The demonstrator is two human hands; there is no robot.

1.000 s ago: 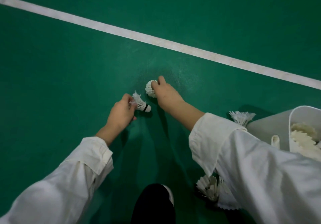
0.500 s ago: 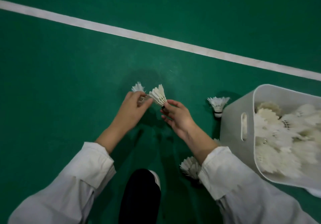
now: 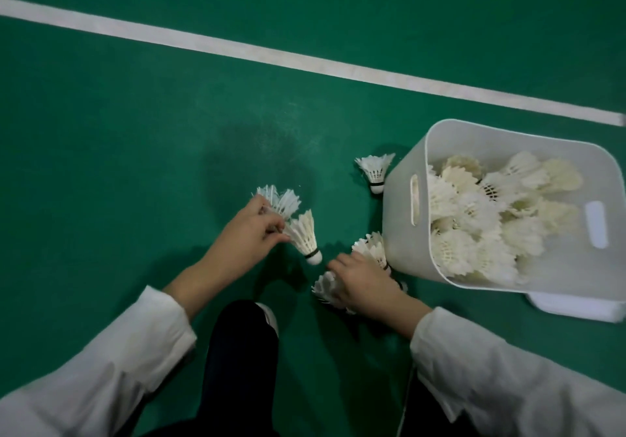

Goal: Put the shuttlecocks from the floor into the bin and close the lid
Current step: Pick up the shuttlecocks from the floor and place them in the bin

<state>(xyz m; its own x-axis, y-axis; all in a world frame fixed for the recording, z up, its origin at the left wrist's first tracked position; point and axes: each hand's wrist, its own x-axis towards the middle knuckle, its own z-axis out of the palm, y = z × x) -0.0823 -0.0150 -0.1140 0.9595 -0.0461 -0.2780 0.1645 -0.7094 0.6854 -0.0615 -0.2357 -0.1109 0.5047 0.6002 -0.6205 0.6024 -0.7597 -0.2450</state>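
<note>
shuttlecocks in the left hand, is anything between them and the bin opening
Nothing visible. The bin stands open. The shuttlecocks that the left hand holds would only pass over the right hand and a loose shuttlecock, both low by the floor.

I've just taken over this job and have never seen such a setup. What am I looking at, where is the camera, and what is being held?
There is no machine here. A person works with bare hands, and the one camera sits on their head, looking down. The left hand pinches two shuttlecocks. The right hand lies over a cluster on the green floor beside the white bin; I can't tell whether it grips them yet. The bin is open and holds many shuttlecocks. A lone shuttlecock stands by the bin's far corner. A white slab, perhaps the lid, shows at the bin's near side. A white line crosses the floor.
</note>
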